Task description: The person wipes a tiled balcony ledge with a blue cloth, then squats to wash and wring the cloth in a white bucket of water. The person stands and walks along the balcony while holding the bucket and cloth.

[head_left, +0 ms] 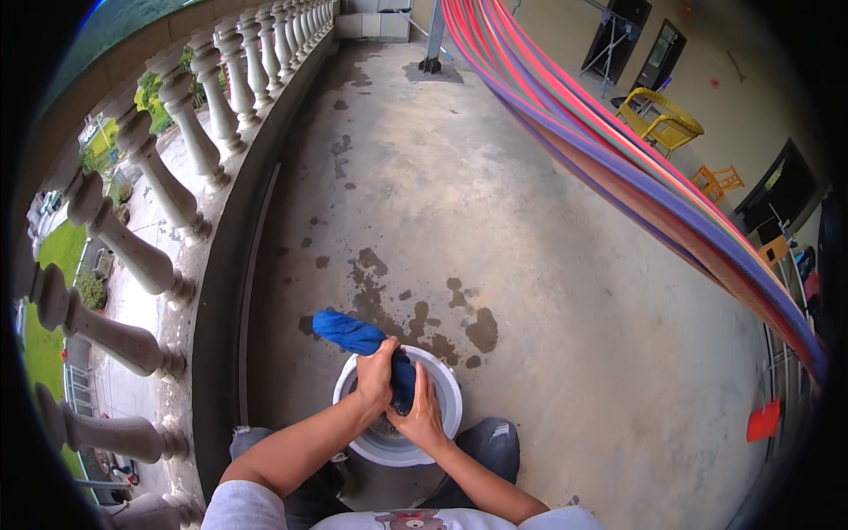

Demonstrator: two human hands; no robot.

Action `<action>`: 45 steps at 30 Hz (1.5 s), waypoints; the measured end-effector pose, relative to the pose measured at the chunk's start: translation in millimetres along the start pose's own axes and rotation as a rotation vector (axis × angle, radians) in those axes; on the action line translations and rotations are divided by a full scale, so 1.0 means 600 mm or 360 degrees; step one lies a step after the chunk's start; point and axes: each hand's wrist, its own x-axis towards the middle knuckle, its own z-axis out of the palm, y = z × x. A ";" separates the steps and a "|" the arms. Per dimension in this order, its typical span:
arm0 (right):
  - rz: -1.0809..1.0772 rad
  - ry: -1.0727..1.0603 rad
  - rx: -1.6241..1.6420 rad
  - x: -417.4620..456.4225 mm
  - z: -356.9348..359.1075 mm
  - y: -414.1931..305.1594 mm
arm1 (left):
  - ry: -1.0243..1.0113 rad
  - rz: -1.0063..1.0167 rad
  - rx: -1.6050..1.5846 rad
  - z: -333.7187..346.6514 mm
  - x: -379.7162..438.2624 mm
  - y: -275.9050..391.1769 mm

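Note:
A wet, twisted blue cloth [351,333] is held over a white plastic basin [452,397] that stands on the concrete floor between my knees. My left hand [376,372] is closed around the cloth's middle, and one end sticks out beyond it to the upper left. Lower down, my right hand [422,411] cups the darker part of the cloth above the basin, thumb and fingers on either side of it. Water with some foam shows in the basin, partly hidden by my hands.
A stone balustrade [149,351] runs along the left. Dark wet patches [481,330] mark the floor beyond the basin. A striped hammock [636,159] hangs across the upper right, with a yellow chair [669,126] and a small wooden chair [715,182] behind it.

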 end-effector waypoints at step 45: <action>0.1082 -0.0041 0.1555 -0.030 -0.031 0.108 | 0.0000 0.0296 -0.0013 0.017 0.030 0.017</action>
